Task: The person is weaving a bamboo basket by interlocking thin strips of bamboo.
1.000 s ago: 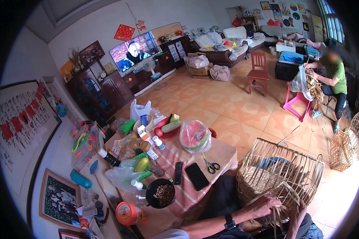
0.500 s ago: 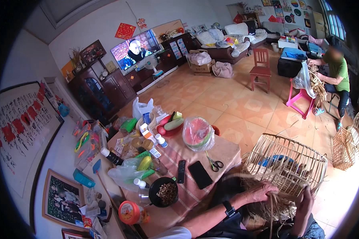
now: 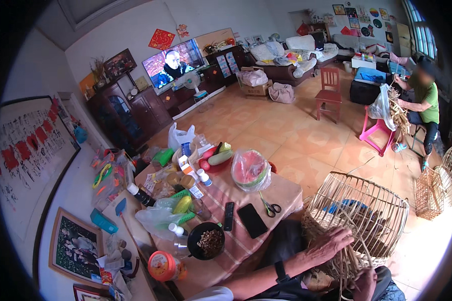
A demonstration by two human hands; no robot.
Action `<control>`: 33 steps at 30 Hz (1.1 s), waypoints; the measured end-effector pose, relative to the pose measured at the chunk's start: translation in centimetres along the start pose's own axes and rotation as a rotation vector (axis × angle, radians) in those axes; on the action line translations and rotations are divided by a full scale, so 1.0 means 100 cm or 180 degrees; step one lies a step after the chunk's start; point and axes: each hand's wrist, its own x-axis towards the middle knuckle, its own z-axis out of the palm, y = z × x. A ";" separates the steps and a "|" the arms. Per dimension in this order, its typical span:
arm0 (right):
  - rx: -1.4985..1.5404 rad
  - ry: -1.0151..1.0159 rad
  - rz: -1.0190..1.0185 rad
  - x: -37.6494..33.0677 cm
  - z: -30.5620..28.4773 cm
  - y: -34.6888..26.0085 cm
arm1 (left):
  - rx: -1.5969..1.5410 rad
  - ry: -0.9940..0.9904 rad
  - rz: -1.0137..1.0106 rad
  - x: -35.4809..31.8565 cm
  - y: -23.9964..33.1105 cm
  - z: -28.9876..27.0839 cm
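In front of me at the lower right sits a wicker basket with open, upright ribs and a tightly woven band on its left side. Bundles of pale, flat weaving strips hang at its near side. My left hand, with a dark band at the wrist, lies against the near side, its fingers curled over strips there. Lower down, my right hand is closed around strips, partly in shadow. A blue object shows through the ribs, too covered to name.
Left of the basket, a cloth-covered table bears scissors, a black phone, a remote, a wrapped watermelon half and a dark bowl. Another person handles strips beside a pink stool. More baskets stand at right.
My right hand has dropped lower and closer to me. My left hand has shifted slightly up and right along the basket. The other person's far hand has risen.
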 end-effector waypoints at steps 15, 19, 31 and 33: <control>0.2049 -0.1543 -0.1302 0.010 -0.080 -0.019 | -0.1509 -0.0499 -0.0366 0.007 -0.032 0.026; 0.1308 -0.0256 -0.1002 0.018 -0.103 -0.022 | -0.1584 -0.0558 -0.0376 0.013 -0.033 0.021; -0.1845 -0.1395 -0.1035 -0.082 -0.005 -0.071 | -0.1355 -0.0736 -0.0489 0.014 -0.030 0.017; -0.2338 -0.1293 -0.2347 -0.073 0.037 -0.053 | -0.1395 -0.0876 -0.0441 0.013 -0.031 0.014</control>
